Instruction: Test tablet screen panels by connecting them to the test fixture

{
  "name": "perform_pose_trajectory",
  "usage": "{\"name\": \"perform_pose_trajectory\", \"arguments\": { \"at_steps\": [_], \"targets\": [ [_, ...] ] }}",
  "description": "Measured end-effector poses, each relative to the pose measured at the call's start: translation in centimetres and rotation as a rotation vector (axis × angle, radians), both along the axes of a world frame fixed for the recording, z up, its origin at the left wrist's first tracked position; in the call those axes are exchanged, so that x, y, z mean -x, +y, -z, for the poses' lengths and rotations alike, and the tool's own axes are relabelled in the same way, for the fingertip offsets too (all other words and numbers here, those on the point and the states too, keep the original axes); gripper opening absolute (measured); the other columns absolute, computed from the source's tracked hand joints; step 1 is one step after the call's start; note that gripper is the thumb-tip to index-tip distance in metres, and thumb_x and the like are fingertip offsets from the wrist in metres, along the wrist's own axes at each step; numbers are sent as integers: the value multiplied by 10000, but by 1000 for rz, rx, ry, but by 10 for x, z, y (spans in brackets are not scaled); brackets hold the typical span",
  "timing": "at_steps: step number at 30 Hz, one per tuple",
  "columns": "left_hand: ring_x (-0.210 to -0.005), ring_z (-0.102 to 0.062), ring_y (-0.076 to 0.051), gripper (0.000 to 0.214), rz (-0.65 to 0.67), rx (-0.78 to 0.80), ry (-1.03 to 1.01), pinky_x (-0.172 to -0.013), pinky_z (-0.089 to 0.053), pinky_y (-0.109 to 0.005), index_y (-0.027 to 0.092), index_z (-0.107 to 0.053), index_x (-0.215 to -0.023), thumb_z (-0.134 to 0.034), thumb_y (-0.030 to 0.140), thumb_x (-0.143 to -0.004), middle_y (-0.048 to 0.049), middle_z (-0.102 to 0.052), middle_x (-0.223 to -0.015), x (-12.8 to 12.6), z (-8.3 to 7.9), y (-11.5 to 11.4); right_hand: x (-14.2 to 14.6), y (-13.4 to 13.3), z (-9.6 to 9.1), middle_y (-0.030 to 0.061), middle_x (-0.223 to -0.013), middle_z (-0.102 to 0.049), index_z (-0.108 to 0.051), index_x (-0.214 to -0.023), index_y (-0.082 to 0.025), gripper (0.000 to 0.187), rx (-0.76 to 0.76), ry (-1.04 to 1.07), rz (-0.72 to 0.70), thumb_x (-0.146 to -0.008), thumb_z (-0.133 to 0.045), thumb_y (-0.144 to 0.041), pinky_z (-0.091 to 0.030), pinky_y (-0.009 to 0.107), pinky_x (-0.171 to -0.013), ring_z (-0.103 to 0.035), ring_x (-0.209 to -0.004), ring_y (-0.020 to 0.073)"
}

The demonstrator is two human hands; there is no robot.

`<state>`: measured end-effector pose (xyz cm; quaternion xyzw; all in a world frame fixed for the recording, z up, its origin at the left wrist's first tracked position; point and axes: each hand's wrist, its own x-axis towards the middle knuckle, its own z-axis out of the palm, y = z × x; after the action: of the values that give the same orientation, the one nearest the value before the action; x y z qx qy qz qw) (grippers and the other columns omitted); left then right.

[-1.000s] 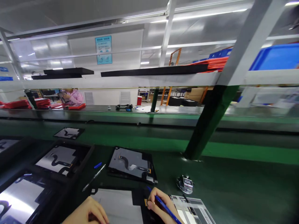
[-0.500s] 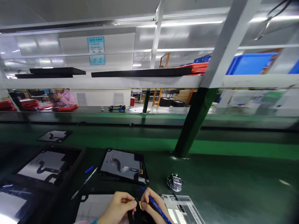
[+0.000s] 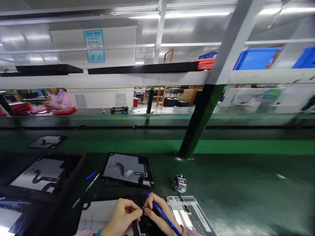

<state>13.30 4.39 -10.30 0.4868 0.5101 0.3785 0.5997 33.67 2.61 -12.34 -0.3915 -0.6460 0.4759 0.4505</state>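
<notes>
My left hand (image 3: 121,216) is closed in a pinch on a black flex cable (image 3: 135,227). Its fingertips meet those of my right hand (image 3: 159,211) at the cable's small gold-and-black end. A blue pen (image 3: 165,217) is held in my right hand, slanting up to the left, while thumb and forefinger pinch by that same cable end. Beneath both hands lies a display panel (image 3: 97,214) with a pale grey back, partly hidden by them. Right of my right hand, another panel (image 3: 192,213) with white and metallic patches lies flat on the bench.
Display panels with flex cables lie ahead (image 3: 128,168) and left in a black tray (image 3: 85,159). A silver tally counter (image 3: 179,183), clear pen (image 3: 86,190) and blue cap (image 3: 91,175) are nearby. A slanting post (image 3: 197,127) rises from the bench. Someone in pink (image 3: 61,99) sits beyond.
The view has shifted slightly, so the scene sits further left and a little higher. My hands stay together at the cable end, with the pen still in my right hand.
</notes>
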Motion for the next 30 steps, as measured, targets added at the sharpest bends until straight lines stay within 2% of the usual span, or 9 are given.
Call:
{"name": "perform_pose_trajectory", "arguments": {
  "at_steps": [3, 6, 13, 21, 30],
  "targets": [
    [-525, -532, -147, 322, 5, -9, 29, -577, -396, -286, 145, -641, -562, -791, 430, -550, -1, -595, -509, 0, 1, 0, 26, 21, 1, -3, -662, -593, -399, -655, -238, 348, -19, 8, -24, -781, -667, -419, -413, 275, -567, -501, -585, 145],
    [-544, -538, -152, 325, -19, -9, 18, -587, -402, -289, 147, -630, -583, -774, 437, -554, 2, -588, -521, 1, 3, 0, 38, 31, 1, -13, -653, -570, -366, -663, -229, 342, -25, 19, -43, -796, -644, -378, -386, 249, -566, -477, -580, 124],
    [-539, -535, -151, 345, -3, 8, 46, -582, -412, -290, 151, -626, -570, -776, 462, -547, 0, -580, -514, 0, -2, -1, 31, 26, 4, -15, -654, -572, -373, -672, -228, 305, -71, -4, -20, -800, -631, -329, -377, 247, -566, -469, -573, 122],
    [-544, -556, -152, 378, -15, -34, 50, -588, -433, -287, 156, -633, -588, -793, 498, -559, 3, -580, -524, 2, 6, 0, 32, 28, 7, -23, -644, -556, -371, -681, -231, 273, -62, 10, -34, -788, -614, -297, -378, 242, -565, -471, -575, 124],
    [-573, -560, -169, 366, 19, -63, 88, -610, -434, -302, 154, -622, -593, -754, 496, -592, -11, -593, -560, 3, 4, 0, 32, 28, 6, -25, -654, -555, -376, -692, -231, 245, -125, -26, -30, -806, -590, -262, -364, 233, -550, -451, -557, 117]
  ]
}}
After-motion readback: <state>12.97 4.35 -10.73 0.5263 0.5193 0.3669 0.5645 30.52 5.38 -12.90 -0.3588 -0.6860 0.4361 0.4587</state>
